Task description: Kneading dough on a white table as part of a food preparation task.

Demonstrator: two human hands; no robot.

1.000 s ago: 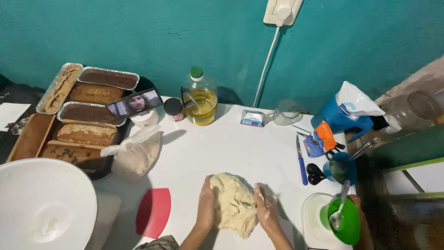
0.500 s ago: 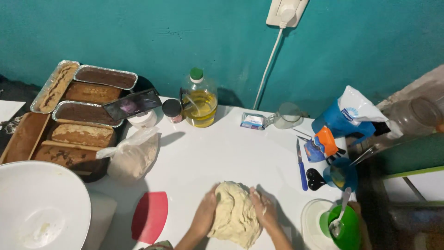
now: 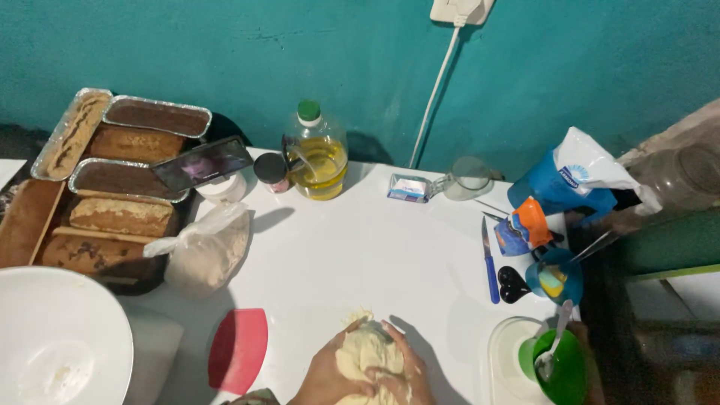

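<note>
Dough (image 3: 365, 352), a pale lump, sits at the near edge of the white bench (image 3: 360, 255), wrapped by both hands, the left hand (image 3: 328, 375) and right hand (image 3: 401, 367) gripping its sides, with a red scraper (image 3: 238, 349) just to the left.
</note>
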